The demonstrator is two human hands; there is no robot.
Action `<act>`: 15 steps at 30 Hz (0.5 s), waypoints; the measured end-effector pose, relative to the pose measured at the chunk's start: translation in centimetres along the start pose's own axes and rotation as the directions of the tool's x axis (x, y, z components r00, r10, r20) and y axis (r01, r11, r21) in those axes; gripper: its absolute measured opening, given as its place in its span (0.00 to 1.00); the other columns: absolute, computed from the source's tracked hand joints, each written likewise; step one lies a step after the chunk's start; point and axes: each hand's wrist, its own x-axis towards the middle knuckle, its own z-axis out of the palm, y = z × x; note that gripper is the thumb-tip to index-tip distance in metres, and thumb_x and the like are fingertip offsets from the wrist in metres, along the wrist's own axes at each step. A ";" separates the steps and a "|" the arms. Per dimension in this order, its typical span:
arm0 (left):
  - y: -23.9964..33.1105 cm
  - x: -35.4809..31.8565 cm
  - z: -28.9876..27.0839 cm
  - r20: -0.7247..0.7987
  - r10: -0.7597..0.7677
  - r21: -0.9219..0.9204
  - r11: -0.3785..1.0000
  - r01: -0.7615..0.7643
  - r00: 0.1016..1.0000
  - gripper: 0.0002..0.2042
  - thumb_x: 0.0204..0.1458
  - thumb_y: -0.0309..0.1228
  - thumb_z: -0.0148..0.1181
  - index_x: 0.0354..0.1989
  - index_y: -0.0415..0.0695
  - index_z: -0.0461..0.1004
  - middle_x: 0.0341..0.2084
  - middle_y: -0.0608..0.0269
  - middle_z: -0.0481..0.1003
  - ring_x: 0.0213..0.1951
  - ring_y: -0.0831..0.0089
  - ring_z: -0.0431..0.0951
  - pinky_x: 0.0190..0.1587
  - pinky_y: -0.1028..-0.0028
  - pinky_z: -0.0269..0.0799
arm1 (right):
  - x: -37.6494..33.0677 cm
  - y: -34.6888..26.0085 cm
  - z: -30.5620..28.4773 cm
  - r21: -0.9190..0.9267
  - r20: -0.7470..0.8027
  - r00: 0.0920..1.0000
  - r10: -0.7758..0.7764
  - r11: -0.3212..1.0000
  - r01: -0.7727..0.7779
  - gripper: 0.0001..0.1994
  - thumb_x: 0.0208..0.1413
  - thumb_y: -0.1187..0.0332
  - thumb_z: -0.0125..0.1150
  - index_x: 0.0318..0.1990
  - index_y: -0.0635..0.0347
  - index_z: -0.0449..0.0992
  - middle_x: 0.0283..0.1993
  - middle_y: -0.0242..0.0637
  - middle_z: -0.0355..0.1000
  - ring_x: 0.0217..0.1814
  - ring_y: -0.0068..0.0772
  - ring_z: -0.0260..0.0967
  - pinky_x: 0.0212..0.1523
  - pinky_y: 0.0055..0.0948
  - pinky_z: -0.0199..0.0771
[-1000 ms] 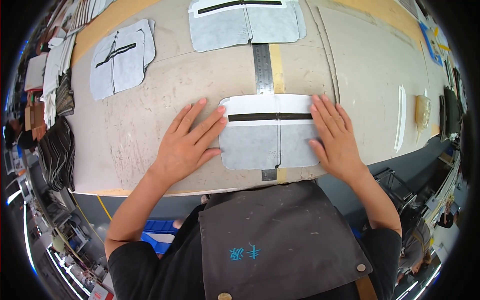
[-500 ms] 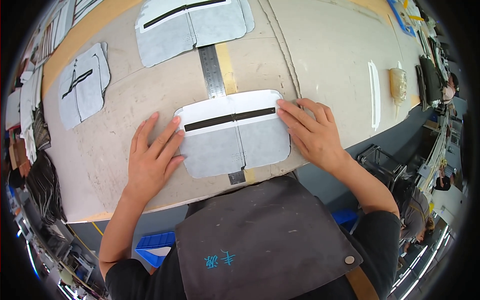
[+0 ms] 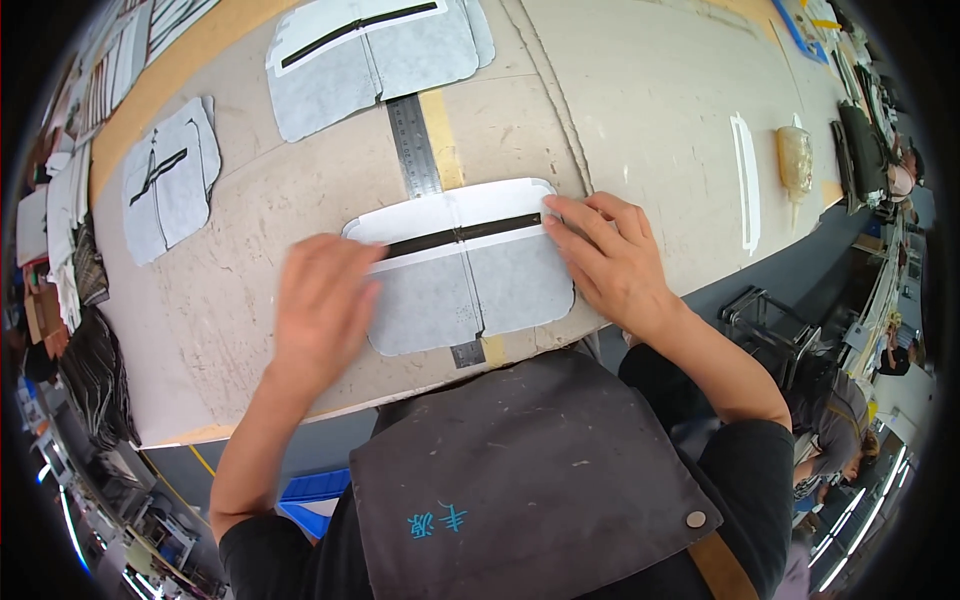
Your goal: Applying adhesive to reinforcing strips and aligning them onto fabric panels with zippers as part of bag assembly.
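Grey panel [image 3: 470,285] (dark strip across it) lies flat under left hand [image 3: 322,300] and right hand [image 3: 610,262], grip unclenched, palms pressing.

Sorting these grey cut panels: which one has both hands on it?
The nearest grey panel, lying across the steel ruler; left hand and right hand press its ends. The others lie untouched.

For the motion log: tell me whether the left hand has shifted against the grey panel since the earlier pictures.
Yes. The left hand has slid rightward along the grey panel, its fingers now overlapping the panel's left end further than before.
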 end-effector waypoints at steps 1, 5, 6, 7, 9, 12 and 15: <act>1.0 1.1 0.8 0.043 0.135 0.022 0.990 -0.136 0.990 0.18 0.45 0.20 0.64 0.47 0.39 0.76 0.45 0.53 0.73 0.48 0.53 0.72 0.49 0.60 0.72 | 0.0 -0.1 0.2 0.003 -0.029 1.000 0.010 1.000 -0.010 0.20 0.41 0.78 0.62 0.47 0.60 0.77 0.58 0.31 0.69 0.55 0.38 0.63 0.52 0.34 0.66; 3.9 5.4 6.0 0.005 0.291 -0.007 0.957 -0.291 0.957 0.19 0.40 0.21 0.66 0.45 0.40 0.78 0.38 0.59 0.73 0.43 0.60 0.72 0.44 0.65 0.73 | 0.0 -0.3 0.8 0.038 -0.085 0.995 0.056 0.998 -0.053 0.21 0.39 0.78 0.63 0.46 0.59 0.78 0.55 0.31 0.68 0.54 0.40 0.63 0.52 0.35 0.66; 4.1 6.1 6.8 0.002 0.335 0.005 0.942 -0.335 0.942 0.20 0.38 0.22 0.67 0.44 0.40 0.78 0.37 0.61 0.72 0.42 0.62 0.72 0.42 0.67 0.73 | 0.1 -0.2 0.9 0.047 -0.107 0.993 0.045 0.998 -0.040 0.20 0.39 0.78 0.63 0.46 0.59 0.78 0.54 0.31 0.68 0.54 0.40 0.63 0.52 0.36 0.67; 4.0 6.5 7.3 0.005 0.339 0.003 0.941 -0.339 0.941 0.20 0.38 0.22 0.67 0.44 0.40 0.78 0.37 0.61 0.72 0.42 0.62 0.72 0.42 0.67 0.73 | 0.1 0.0 1.0 0.056 -0.129 0.991 0.033 0.998 -0.026 0.20 0.39 0.78 0.63 0.45 0.58 0.79 0.53 0.31 0.68 0.54 0.40 0.63 0.51 0.36 0.67; 3.9 7.0 8.1 0.032 0.364 0.039 0.930 -0.365 0.931 0.20 0.36 0.23 0.67 0.44 0.40 0.79 0.35 0.63 0.72 0.41 0.65 0.72 0.41 0.69 0.73 | 0.2 0.1 1.0 0.082 -0.131 0.990 0.042 0.996 -0.031 0.18 0.39 0.78 0.64 0.43 0.58 0.79 0.52 0.32 0.69 0.53 0.41 0.63 0.51 0.36 0.67; 3.7 7.1 8.0 0.005 0.397 0.065 0.916 -0.396 0.918 0.19 0.37 0.23 0.68 0.43 0.39 0.79 0.36 0.63 0.72 0.42 0.65 0.71 0.40 0.69 0.73 | 0.5 0.4 1.2 0.174 -0.143 0.986 0.086 0.983 -0.060 0.15 0.39 0.78 0.65 0.40 0.58 0.79 0.49 0.32 0.71 0.51 0.41 0.64 0.48 0.36 0.67; 3.8 6.9 7.8 -0.006 0.404 0.050 0.914 -0.404 0.915 0.18 0.38 0.23 0.68 0.43 0.38 0.79 0.36 0.63 0.72 0.41 0.65 0.71 0.39 0.68 0.74 | 1.2 0.4 1.5 0.308 -0.168 0.968 0.188 0.943 -0.130 0.11 0.40 0.78 0.67 0.35 0.58 0.78 0.43 0.32 0.72 0.47 0.39 0.65 0.44 0.36 0.66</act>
